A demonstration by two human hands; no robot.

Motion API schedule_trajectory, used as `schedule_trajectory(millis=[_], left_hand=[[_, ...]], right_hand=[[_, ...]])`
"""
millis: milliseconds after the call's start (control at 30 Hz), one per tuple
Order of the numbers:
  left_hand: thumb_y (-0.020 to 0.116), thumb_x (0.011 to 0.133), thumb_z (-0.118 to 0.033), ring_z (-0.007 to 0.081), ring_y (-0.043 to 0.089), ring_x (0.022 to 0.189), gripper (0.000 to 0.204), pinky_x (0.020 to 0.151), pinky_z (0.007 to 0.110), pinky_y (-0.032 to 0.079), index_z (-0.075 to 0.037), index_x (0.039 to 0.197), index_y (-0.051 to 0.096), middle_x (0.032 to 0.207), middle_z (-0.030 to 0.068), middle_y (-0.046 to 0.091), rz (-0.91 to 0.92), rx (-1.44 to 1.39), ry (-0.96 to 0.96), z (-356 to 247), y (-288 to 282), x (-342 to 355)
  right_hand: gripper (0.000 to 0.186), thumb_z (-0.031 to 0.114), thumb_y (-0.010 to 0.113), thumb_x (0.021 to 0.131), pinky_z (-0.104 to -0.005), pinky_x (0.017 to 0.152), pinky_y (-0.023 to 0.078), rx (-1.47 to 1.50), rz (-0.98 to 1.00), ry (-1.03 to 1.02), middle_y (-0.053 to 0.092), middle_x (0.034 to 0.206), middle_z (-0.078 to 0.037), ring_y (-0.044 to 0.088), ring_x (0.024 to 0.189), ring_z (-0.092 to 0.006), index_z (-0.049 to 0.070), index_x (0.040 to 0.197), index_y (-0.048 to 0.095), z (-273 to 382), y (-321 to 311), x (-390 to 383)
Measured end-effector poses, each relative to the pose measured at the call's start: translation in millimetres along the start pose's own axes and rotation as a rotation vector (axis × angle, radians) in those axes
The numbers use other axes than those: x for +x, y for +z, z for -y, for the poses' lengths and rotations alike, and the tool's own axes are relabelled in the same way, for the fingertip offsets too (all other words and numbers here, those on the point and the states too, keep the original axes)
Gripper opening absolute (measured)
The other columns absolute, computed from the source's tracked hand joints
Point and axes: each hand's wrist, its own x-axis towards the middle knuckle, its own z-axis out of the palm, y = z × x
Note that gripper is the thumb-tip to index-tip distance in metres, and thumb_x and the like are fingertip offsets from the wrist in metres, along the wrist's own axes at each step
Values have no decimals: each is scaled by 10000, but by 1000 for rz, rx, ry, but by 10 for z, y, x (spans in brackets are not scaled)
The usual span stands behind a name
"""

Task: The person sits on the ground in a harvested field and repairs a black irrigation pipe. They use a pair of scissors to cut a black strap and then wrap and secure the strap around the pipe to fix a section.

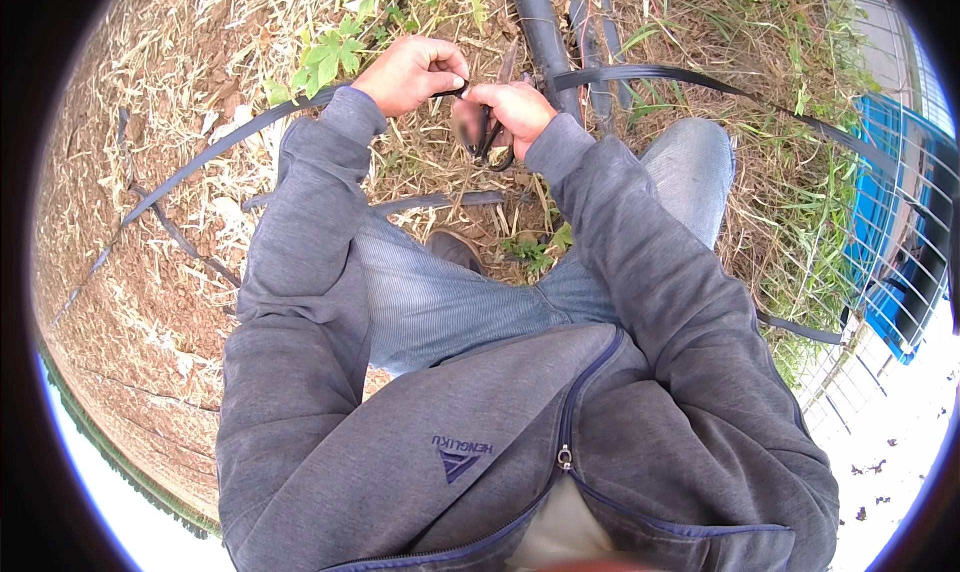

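Observation:
My left hand (410, 75) is closed, thumb and forefinger pinching the end of a flat black drip tape (235, 137) that runs off to the left. Close against its fingertips, my right hand (518, 114) is closed around a tool with black loop handles (490, 142), which looks like a pair of scissors; a dull blade (509, 64) seems to point away from me. My right thumb and forefinger reach to the tape's end, and whether they also grip it is hard to see. A blurred patch hides what lies just under the fingers.
A thick black pipe (533, 17) passes beyond my right hand, with another flat tape (690, 75) running from it to the right. Wire fencing (915, 207) and a blue panel (870, 222) stand at right. Green leaves (328, 60) grow beyond my left hand; straw covers the soil.

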Motion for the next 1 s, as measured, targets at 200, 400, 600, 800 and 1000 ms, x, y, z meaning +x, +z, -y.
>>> schedule_trajectory(millis=[200,400,600,800,1000], left_hand=[[660,928,-17,87,631,802,56,740,263,527,6,973,686,842,20,686,8,8,-29,18,16,9],[624,954,-26,80,622,773,28,692,265,517,-8,932,625,809,8,657,46,28,-57,-34,103,21],[589,984,-37,73,599,682,68,621,250,499,-20,919,579,771,13,638,7,-46,-98,-27,179,11],[586,991,-47,69,603,630,76,569,239,490,-19,921,584,744,16,636,26,-93,-119,-90,140,20],[592,993,-61,65,602,615,74,553,236,490,-21,931,594,746,15,639,39,-85,-139,-89,122,26]], right_hand=[[210,142,600,907,-345,613,530,-23,-85,-134,706,784,-111,674,683,-200,-31,862,709,-71,-2,82],[145,83,638,858,-312,631,494,-55,-146,-190,686,767,-100,625,670,-170,-40,809,696,-12,-8,37],[125,93,712,842,-295,645,472,-144,-103,-224,668,759,-64,582,673,-133,-30,827,696,-2,-114,39],[122,87,784,790,-294,649,482,-252,-69,-344,686,772,-40,599,693,-115,-5,840,721,46,-181,20],[127,87,813,794,-297,662,491,-315,-74,-398,692,776,-38,599,713,-111,2,848,735,48,-175,59]])
